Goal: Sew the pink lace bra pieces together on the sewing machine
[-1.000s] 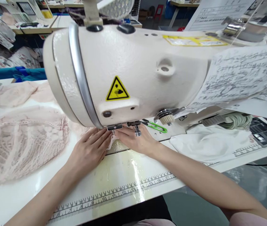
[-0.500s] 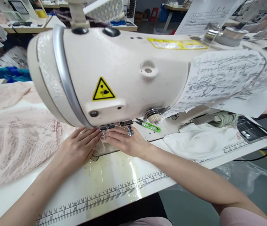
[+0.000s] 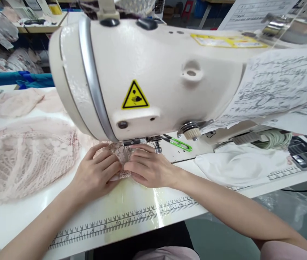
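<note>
A small piece of pale pink lace lies on the white table under the head of a cream sewing machine. My left hand rests on its left side with the fingers curled, pinching the lace. Touching it from the right, my right hand has its fingertips pressed onto the same piece. Both hands meet just in front of the presser foot; the needle itself is hidden behind the machine head.
A heap of pink lace covers the table's left. Green thread snips lie behind my right hand. White cloth and a coiled cord sit at the right. A printed ruler runs along the table's near edge.
Both hands have drawn back toward me from under the presser foot, bringing the lace piece with them; more of the lace now shows between them.
</note>
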Demonstrator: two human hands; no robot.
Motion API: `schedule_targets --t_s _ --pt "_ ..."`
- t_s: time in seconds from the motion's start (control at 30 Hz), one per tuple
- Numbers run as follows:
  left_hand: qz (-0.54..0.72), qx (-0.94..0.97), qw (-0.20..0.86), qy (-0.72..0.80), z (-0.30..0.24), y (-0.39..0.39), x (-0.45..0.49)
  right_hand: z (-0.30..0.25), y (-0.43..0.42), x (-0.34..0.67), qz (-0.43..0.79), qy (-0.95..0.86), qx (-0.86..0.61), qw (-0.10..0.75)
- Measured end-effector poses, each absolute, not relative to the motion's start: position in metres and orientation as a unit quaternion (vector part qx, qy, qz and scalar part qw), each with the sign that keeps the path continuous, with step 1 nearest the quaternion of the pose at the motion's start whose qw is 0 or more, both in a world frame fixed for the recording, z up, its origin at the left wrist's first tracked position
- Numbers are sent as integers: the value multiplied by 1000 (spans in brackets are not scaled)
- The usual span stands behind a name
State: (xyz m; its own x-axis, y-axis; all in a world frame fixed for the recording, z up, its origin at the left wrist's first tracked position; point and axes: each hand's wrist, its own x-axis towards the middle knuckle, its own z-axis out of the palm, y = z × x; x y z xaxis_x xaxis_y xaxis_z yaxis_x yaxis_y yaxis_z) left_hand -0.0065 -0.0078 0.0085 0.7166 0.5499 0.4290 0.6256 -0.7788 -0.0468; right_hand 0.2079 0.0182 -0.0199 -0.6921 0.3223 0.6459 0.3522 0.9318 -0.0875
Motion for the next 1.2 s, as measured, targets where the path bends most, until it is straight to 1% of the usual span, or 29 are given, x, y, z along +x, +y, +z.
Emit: schedule_targets --t_s 0.1,0.23,0.3,0.4,0.5,0.7,1.03,1.2 --pt "-203 -923 123 -302 12 -10 -5 -19 17 208 -40 -916 -174 358" --pt "-207 -928 140 -278 13 -11 -5 -21 17 211 -43 -923 -152 352" --pt "-201 -933 129 -268 12 -11 -5 -22 17 213 -38 -928 -135 344" --pt "-181 -939 80 -283 8 -9 -4 -19 16 214 -45 -935 -121 331" --pt "-148 -935 53 -317 2 -7 -6 -15 14 212 -49 -931 -123 340" --pt "-109 -932 83 -337 -5 -3 -13 -19 11 205 -15 -918 -121 377" --pt "-90 -932 116 -332 1 -2 -12 -20 13 203 -46 -897 -119 423" --pt "-77 -926 131 -345 1 -3 -7 -21 14 206 -50 -900 -126 415"
